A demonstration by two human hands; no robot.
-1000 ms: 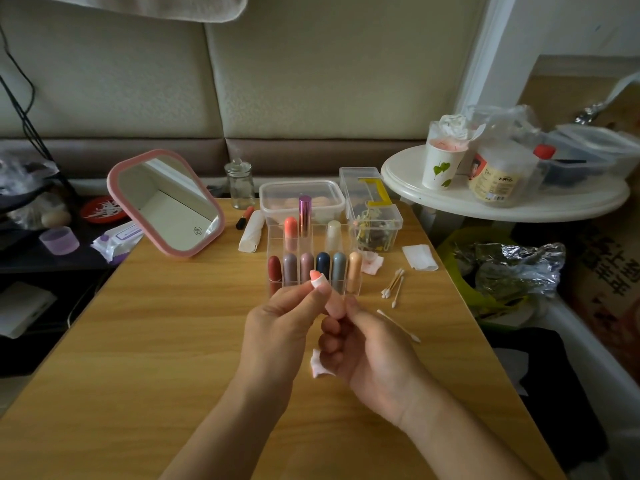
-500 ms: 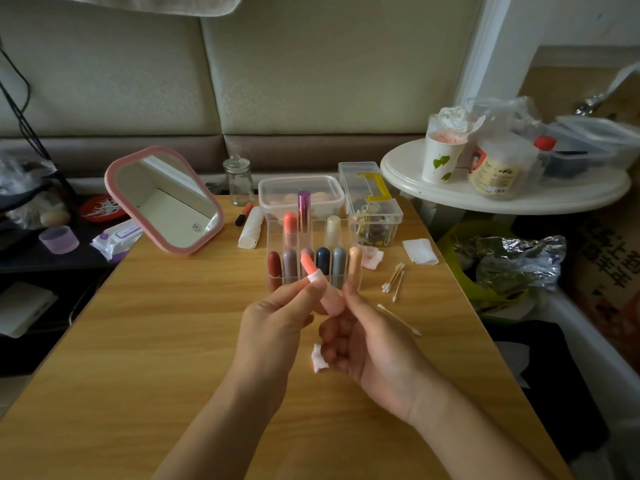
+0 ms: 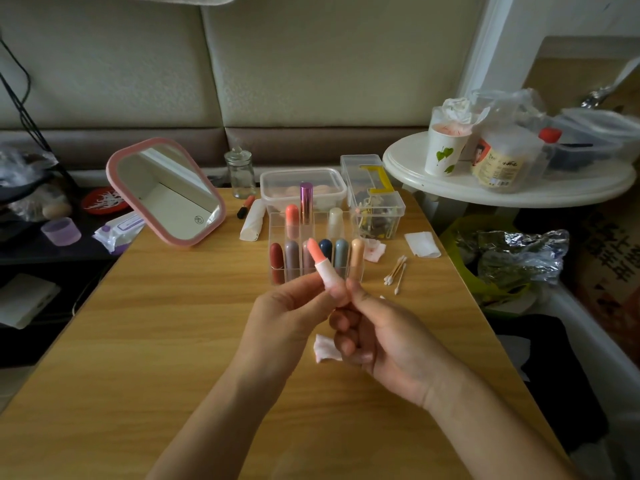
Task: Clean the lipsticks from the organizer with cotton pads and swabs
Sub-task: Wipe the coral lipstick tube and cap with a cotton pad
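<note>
Coral lipstick (image 3: pixel 317 256) is up off the table (image 3: pixel 156 341), tilted, tip toward the far-left corner. Both hands hold it over the table's middle, just in front of the organizer (image 3: pixel 320 225).

L hand (image 3: pixel 291 306) pinches its pale lower part w/ thumb and fingertips. R hand (image 3: pixel 381 341) clamps the base w/ its thumb, its lower fingers curled over a pad (image 3: pixel 323 348) that pokes out beneath. Prob. held so one hand steadies while the other twists or wipes, w/ the pad ready w/o a reach. The tilt points the coloured tip clear of the fingers and into the person's view. Can't tell if the pad touches the lipstick right now.

Organizer stands toward the far edge, other lipsticks (image 3: pixel 277 258) upright in its slots. One back slot looks free, likely the return spot.

Swabs (image 3: pixel 396 271) lie loose near the right edge: a short reach for R hand, but easy to knock off. Far edge is crowded w/ mirror (image 3: pixel 166 192) and boxes (image 3: pixel 301 178). Most open room is toward the near edge, so pulling back or lowering there looks safe. Pushing forward risks tipping the organizer.
</note>
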